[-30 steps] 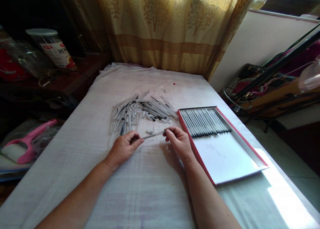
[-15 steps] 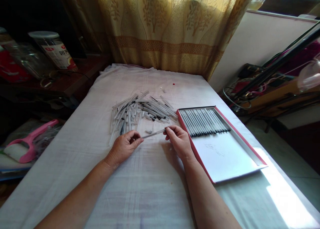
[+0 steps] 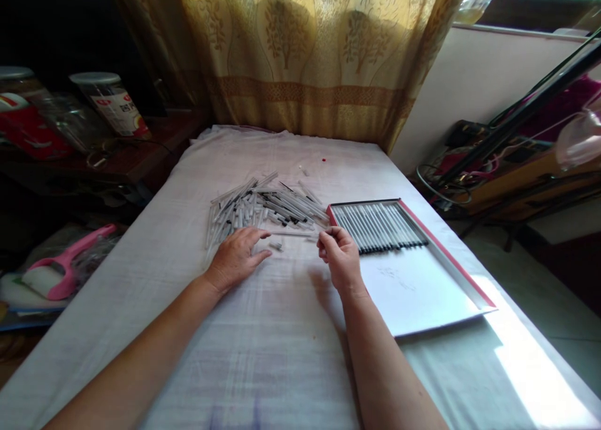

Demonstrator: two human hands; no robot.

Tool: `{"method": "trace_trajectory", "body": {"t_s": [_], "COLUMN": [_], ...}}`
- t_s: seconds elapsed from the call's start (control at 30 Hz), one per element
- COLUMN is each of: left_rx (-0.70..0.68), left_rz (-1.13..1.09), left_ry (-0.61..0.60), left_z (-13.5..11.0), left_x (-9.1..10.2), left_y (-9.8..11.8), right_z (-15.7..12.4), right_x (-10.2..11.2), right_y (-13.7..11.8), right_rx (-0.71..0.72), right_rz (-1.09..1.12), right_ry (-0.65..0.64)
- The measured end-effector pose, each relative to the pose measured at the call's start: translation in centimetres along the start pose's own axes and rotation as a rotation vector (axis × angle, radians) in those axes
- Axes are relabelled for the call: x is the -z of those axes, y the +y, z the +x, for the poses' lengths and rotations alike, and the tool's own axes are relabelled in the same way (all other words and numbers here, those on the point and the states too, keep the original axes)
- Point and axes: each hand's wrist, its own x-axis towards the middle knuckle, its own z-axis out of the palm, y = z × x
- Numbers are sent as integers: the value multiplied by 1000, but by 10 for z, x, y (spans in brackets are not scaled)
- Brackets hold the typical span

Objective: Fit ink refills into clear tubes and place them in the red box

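Note:
My right hand (image 3: 342, 258) pinches one end of a thin clear pen (image 3: 291, 233) that stretches left just above the cloth. The fingers of my left hand (image 3: 237, 255) lie spread and flat on the white cloth, their tips at the edge of a loose pile of clear and black pens (image 3: 263, 206), close to the pen's free end. A small loose pen piece (image 3: 276, 245) lies between my two hands. To the right is a shallow red-rimmed box (image 3: 453, 262) with a neat row of pens (image 3: 380, 226) at its far end.
The white cloth covers a long table (image 3: 282, 355) with a yellow curtain (image 3: 305, 61) behind it. Jars (image 3: 113, 104) stand on a dark shelf at left, a pink-handled tool (image 3: 66, 264) lies below. Cables and a stand (image 3: 516, 123) crowd the right side.
My left hand has let go of the pen and opened flat toward the pile. My right hand has carried the pen a little farther away. The view has tilted slightly.

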Motion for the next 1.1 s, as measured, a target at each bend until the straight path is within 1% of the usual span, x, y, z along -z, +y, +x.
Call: {"method": "trace_trajectory", "body": {"t_s": [0.07, 0.1, 0.23, 0.33, 0.43, 0.5, 0.6, 0.73, 0.97, 1.03, 1.1], "left_rx": [-42, -70, -162, -133, -26, 46, 92, 92, 44, 20, -1], "left_rz": [116, 158, 230, 187, 15, -114, -208, -194, -108, -114, -144], "left_ry": [-29, -45, -66, -19, 64, 126, 178, 170, 144, 148, 152], "left_z": [7, 10, 19, 17, 8, -1, -13, -19, -21, -21, -23], "left_x": [-2, -5, -13, -13, -8, -4, -2, 0, 1, 1, 0], "left_y": [-2, -2, 2, 5, 5, 4, 3, 3, 6, 6, 5], "right_z": [2, 3, 5, 5, 3, 0, -4, -8, -8, -7, -6], "right_x": [3, 4, 7, 7, 6, 6, 4, 1, 2, 3, 4], "right_y": [-1, -1, 0, -1, -5, -7, -7, -7, -2, 0, 0], "right_rx": [48, 66, 99, 102, 112, 122, 136, 147, 172, 156, 109], "right_rz": [-8, -14, -16, 3, 20, 14, -27, -95, -175, -189, -204], "right_ry": [84, 105, 120, 132, 141, 125, 78, 32, -11, -52, -118]}}
